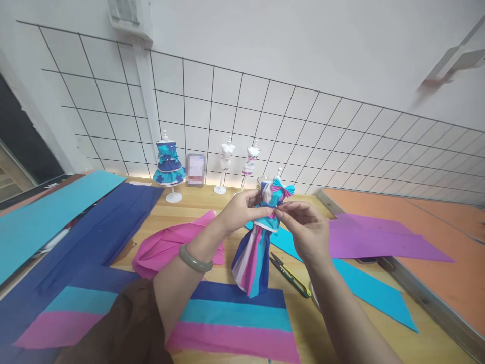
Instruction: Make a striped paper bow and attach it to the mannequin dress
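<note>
A miniature dress form (279, 173) wears a paper or fabric dress (253, 263) with pink, white, turquoise and navy stripes. On its chest sits a turquoise and pink bow (283, 189). My left hand (242, 212), with a bangle on the wrist, is closed round the dressed form at the waist. From the other side my right hand (305, 227) pinches at the dark blue waistband, thumb and forefinger together. Below the right hand lie yellow and green thread snips (290, 275). The form's stand is hidden under the skirt.
Behind stand a small form in a blue ruffled dress (168, 162), two mostly white forms (227, 151) and a phone-like panel (195, 169). Pink cloth (170, 247), navy sheets (113, 222), a purple sheet (379, 237), turquoise strips (375, 290) and a striped piece (235, 316) lie around the wooden table.
</note>
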### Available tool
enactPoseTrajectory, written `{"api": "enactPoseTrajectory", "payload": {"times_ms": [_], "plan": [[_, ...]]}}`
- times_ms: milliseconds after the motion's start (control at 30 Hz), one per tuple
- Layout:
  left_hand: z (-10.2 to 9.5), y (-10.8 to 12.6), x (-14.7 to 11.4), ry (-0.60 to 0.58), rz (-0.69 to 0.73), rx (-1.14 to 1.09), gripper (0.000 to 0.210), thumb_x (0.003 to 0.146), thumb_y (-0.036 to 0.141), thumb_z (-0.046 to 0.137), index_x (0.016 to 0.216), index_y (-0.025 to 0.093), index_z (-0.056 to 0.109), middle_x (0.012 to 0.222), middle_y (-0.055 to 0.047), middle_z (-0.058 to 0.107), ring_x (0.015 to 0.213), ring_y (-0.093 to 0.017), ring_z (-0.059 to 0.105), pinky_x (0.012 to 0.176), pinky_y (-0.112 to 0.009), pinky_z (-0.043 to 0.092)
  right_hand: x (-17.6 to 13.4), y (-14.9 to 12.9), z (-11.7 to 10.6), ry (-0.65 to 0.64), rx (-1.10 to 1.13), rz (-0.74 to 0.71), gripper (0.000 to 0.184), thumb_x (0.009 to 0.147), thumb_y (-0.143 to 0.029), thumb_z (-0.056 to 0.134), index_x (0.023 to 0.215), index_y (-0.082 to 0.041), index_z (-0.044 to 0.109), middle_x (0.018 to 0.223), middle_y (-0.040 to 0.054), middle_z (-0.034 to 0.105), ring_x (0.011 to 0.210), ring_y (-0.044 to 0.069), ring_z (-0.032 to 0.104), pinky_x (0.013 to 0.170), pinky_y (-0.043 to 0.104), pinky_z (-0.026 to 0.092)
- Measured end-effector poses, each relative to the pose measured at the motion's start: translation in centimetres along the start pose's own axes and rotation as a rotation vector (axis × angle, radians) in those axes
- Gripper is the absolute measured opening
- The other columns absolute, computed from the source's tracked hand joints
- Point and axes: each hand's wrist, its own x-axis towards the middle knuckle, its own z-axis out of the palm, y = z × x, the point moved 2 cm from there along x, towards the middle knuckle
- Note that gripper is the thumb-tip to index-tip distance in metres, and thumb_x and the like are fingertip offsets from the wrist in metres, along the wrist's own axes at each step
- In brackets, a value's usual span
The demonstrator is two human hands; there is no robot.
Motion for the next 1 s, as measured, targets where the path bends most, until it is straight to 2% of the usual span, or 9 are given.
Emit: {"api": "enactPoseTrajectory", "payload": {"times_ms": [333,700,1000], "plan": [[0.03,-0.15,-0.04,-0.012,-0.008,0.025,0.032,0.068,0.023,0.066,0.097,0.012,0.059,0.093,-0.007,0.062,0.087,-0.017,0.057,0.074,-0.028,0.045,0.21,0.12,0.01,0.015,0.124,0.068,0.023,0.061,-0.021,0.074,0.076,-0.022,0.056,0.072,-0.0013,0.054,0.066,0.012,0.053,0.059,0.026,0.046],[0.02,0.08,-0.13,-0.037,0.029,0.083,0.027,0.069,0.023,0.065,0.093,0.012,0.059,0.093,-0.007,0.060,0.090,-0.018,0.054,0.078,-0.029,0.043,0.26,0.39,-0.19,-0.013,0.165,0.131,0.023,0.060,-0.020,0.075,0.077,-0.023,0.059,0.071,-0.0017,0.055,0.066,0.012,0.053,0.061,0.026,0.046],[-0.21,-0.34,-0.05,-0.033,-0.007,0.136,0.031,0.070,0.024,0.064,0.098,0.012,0.058,0.096,-0.008,0.060,0.089,-0.018,0.055,0.076,-0.028,0.043,0.35,0.92,-0.29,-0.042,0.207,0.147,0.022,0.062,-0.017,0.073,0.077,-0.022,0.058,0.072,-0.0020,0.055,0.067,0.011,0.053,0.062,0.025,0.046]]}}
